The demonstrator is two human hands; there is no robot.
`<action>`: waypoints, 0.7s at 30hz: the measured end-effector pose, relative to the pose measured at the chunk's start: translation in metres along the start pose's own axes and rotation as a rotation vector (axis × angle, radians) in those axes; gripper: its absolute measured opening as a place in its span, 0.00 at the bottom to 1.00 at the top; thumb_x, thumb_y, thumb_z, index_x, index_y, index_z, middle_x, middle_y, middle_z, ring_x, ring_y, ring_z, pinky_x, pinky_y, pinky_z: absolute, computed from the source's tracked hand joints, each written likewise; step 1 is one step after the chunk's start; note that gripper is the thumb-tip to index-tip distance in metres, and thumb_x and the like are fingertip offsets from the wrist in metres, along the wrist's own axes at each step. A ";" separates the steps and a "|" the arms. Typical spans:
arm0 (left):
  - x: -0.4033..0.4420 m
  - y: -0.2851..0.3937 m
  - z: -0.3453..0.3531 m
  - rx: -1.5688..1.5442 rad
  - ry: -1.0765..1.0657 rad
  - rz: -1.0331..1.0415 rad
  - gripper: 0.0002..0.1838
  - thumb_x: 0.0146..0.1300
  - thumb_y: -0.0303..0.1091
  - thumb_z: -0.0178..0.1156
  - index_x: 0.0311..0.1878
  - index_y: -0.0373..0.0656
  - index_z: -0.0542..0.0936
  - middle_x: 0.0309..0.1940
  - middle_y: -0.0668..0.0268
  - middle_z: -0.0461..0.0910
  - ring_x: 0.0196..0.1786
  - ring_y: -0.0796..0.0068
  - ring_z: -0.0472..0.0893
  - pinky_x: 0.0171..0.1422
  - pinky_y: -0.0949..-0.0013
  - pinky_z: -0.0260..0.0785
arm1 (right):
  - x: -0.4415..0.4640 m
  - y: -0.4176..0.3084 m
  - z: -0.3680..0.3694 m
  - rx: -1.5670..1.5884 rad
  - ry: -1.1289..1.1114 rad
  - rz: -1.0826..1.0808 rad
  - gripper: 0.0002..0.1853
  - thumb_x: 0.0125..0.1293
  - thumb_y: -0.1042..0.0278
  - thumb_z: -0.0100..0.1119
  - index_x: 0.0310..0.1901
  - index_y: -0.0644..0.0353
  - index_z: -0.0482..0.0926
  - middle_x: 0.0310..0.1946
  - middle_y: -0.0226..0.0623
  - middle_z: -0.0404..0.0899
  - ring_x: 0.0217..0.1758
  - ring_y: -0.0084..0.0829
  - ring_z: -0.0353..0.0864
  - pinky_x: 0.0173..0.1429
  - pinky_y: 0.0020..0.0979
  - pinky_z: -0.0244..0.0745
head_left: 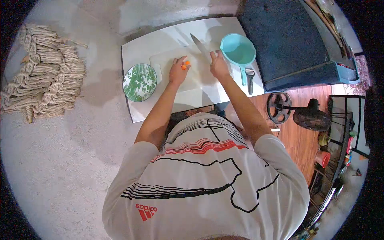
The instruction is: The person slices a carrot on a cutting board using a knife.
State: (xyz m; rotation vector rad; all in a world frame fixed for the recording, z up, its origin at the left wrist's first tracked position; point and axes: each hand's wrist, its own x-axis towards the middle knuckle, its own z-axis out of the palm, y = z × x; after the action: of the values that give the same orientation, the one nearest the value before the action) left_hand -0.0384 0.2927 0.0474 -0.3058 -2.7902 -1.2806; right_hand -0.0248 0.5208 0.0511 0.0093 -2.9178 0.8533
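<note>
Both arms reach straight out over the white bench (pixel 178 107), elbows a bit bent, forearms angling in so the hands end up fairly near each other. The right hand (pixel 218 64) is wrapped around the handle of a knife (pixel 197 42), and the blade points away from the body and off to the left. Left hand (pixel 178 71) is low over the pale cutting board (pixel 158 61), fingers curled in around some orange pieces (pixel 183 67), fingertips right at them. Can't tell if it's really pinching them or just resting against them.

Quick count: one knife, one board, and two orange bits that I can make out, though fingers might be covering more. There's one green-and-white bowl (pixel 140 82) left of the board, near the bench edge. Over on the right it's one teal strainer (pixel 238 49), its handle pointing back toward the person, plus one dark-handled peeler (pixel 250 81) lying just beside that handle. Off the bench, one black fan (pixel 312 117) over the wood floor (pixel 298 148).
</note>
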 end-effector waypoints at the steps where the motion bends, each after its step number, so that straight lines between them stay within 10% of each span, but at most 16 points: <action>1: 0.000 0.004 0.002 0.002 0.008 -0.006 0.17 0.60 0.33 0.71 0.52 0.48 0.81 0.43 0.60 0.79 0.46 0.56 0.82 0.55 0.58 0.75 | 0.004 0.002 0.005 -0.149 0.030 -0.032 0.22 0.67 0.71 0.56 0.62 0.59 0.69 0.67 0.59 0.64 0.64 0.61 0.73 0.62 0.51 0.78; 9: 0.004 -0.006 0.017 0.209 -0.088 -0.109 0.11 0.65 0.31 0.64 0.50 0.48 0.83 0.50 0.57 0.76 0.53 0.51 0.80 0.56 0.53 0.75 | 0.013 0.030 0.028 -0.315 -0.072 -0.050 0.16 0.65 0.74 0.55 0.55 0.56 0.74 0.59 0.52 0.70 0.63 0.55 0.71 0.62 0.50 0.76; 12: -0.019 -0.015 -0.005 0.049 0.206 -0.046 0.08 0.65 0.31 0.64 0.47 0.46 0.84 0.49 0.57 0.79 0.52 0.50 0.80 0.56 0.53 0.75 | 0.009 0.029 0.033 -0.108 -0.016 -0.223 0.12 0.63 0.76 0.56 0.49 0.59 0.76 0.52 0.53 0.74 0.56 0.55 0.75 0.56 0.49 0.75; 21: -0.090 -0.101 -0.141 0.214 0.328 -0.337 0.08 0.63 0.35 0.67 0.43 0.44 0.85 0.45 0.52 0.83 0.49 0.48 0.83 0.56 0.52 0.75 | 0.009 -0.144 0.103 0.314 -0.325 -0.524 0.11 0.64 0.70 0.61 0.43 0.67 0.73 0.41 0.58 0.75 0.48 0.56 0.76 0.52 0.49 0.73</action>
State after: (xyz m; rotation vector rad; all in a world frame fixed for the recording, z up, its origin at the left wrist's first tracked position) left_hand 0.0244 0.1080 0.0526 0.3669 -2.7242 -0.9564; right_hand -0.0384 0.3440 0.0436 0.9679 -2.7799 1.2763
